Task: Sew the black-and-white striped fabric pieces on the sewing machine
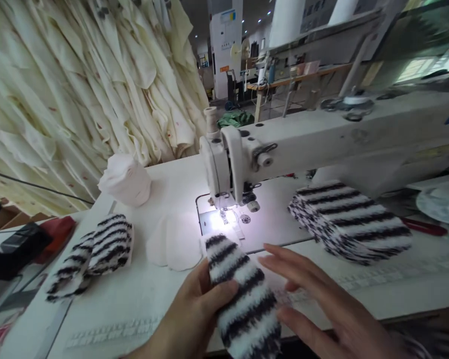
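Note:
A fuzzy black-and-white striped fabric piece (pixel 243 289) is gripped by my left hand (pixel 202 304), thumb on top, in front of the sewing machine's lit needle area (pixel 224 215). A pale edge shows along its upper left side. My right hand (pixel 314 294) is close to its right side with fingers apart; whether a fingertip touches the fabric I cannot tell. White fabric pieces (pixel 175 242) lie flat left of the needle. To the right rests a thick stack of striped fabric pieces (pixel 349 217).
Striped pieces (pixel 110 244) and a rolled white fabric bundle (pixel 125 179) sit on the table's left. A red-handled tool (pixel 424 227) lies beside the stack. Cream fabric (pixel 97 75) hangs behind. The sewing machine's arm (pixel 322 139) spans the right.

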The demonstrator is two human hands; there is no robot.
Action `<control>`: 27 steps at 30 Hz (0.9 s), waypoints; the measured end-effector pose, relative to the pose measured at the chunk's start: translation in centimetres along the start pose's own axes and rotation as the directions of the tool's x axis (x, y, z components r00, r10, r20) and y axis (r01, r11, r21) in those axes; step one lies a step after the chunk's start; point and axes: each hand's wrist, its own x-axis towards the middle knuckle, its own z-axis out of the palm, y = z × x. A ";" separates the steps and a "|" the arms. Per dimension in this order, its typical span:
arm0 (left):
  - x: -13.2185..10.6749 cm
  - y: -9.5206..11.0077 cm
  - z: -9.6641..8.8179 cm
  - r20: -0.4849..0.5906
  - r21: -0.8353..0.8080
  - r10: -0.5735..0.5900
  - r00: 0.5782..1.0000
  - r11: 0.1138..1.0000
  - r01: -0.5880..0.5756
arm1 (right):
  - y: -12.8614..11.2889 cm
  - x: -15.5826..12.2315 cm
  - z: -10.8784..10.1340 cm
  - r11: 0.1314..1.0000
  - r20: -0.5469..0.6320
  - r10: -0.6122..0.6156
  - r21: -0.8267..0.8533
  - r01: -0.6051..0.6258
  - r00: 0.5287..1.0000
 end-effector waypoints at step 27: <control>5.0 6.5 -3.8 -0.023 0.993 0.177 0.984 -0.112 0.043 | 2.2 2.3 5.1 0.907 0.161 -0.146 -0.372 0.196 0.976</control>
